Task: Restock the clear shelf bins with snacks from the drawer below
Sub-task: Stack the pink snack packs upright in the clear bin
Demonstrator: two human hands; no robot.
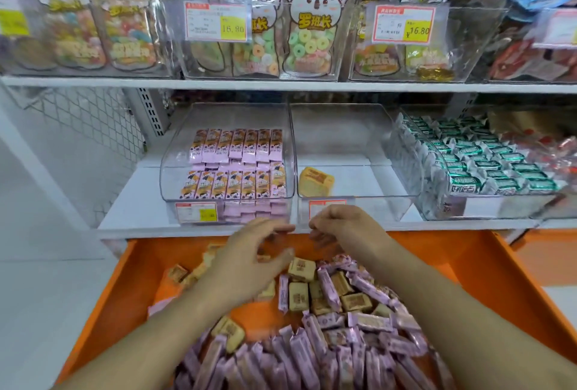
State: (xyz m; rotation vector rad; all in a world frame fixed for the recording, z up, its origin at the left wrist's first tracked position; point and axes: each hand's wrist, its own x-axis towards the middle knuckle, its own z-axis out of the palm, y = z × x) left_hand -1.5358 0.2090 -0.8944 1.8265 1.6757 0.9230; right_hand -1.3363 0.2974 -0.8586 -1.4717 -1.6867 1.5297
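The orange drawer (499,280) stands pulled out below the shelf. It holds several tan square snack packs (301,269) and a heap of purple-wrapped bars (312,355). My left hand (249,252) hovers over the tan packs at the drawer's back, fingers loosely spread, thumb near one pack. My right hand (340,224) is at the drawer's back edge with its fingers curled downward; what lies under them is hidden. Just above, the middle clear bin (356,202) holds a single tan pack (316,182).
The left clear bin (175,177) is stacked with pink bars (237,164). The right bin (415,202) is full of green-and-white packs (487,164). The upper shelf carries bins of gummy-ring pouches (309,33) with price tags. A white wire-mesh panel (93,121) closes the left side.
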